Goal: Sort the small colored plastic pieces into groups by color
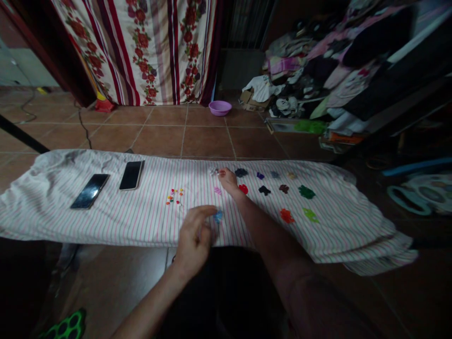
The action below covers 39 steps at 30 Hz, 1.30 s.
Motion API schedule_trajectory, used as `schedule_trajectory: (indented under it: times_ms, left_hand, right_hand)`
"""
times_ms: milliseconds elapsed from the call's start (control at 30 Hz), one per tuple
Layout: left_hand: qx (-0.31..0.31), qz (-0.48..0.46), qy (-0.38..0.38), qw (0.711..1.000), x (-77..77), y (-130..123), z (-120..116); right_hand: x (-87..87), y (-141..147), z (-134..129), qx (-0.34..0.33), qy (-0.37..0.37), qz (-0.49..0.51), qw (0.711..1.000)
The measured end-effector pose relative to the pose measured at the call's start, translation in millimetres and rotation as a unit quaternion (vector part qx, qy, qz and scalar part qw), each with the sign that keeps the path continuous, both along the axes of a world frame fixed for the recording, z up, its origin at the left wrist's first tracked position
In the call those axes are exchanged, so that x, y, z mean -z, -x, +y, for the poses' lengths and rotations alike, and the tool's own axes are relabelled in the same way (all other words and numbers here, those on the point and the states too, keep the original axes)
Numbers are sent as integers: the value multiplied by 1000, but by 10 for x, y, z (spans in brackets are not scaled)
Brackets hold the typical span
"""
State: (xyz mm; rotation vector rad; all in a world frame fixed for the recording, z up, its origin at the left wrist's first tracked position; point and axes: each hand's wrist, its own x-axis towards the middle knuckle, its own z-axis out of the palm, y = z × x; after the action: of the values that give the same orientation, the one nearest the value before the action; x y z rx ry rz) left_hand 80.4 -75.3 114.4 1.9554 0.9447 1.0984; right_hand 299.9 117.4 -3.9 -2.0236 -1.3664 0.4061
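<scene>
So the right hand (228, 181) is reaching out to the far side of the striped cloth (155, 221), and its fingertips are sitting right at the edge of the whitish pile (213, 171). Those fingers are bunching together, but I honestly can't tell if they're pinching a piece. The left hand (194, 238) is hanging nearer the body, index finger stretching out and thumb standing apart from it, with the light blue pile (218, 216) lying just beside that index tip. Can't tell if they're touching.

Count time: I'm seeing thirteen single-colour piles, five in the far row, five in the middle row, three nearest. Pink pile (218, 190) and red pile (243, 189) are lying close to the right hand. One loose mixed scatter (172, 198) is spreading out left of everything, too small for me to count. Two phones (132, 175) are lying further left.

Right forearm is slanting in from the lower right, left one is angling up from the bottom edge, wrist bending a bit.
</scene>
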Motion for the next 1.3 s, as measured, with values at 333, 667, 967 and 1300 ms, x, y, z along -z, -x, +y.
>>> schedule_trajectory:
  times_ms: [333, 667, 967, 1300]
  left_hand:
    - [-408, 234, -16, 882, 1013, 1009, 1003]
    - [-406, 368, -65, 834, 1143, 1035, 1050]
    - [-403, 393, -59, 825, 1082, 986, 1035]
    - [-397, 406, -59, 821, 1102, 984, 1036]
  right_hand:
    - [-8, 81, 44, -17, 22, -29, 999]
    - [27, 106, 83, -13, 3, -72, 997]
    - [0, 108, 68, -16, 1, -51, 999]
    - [-43, 485, -86, -97, -64, -36, 993]
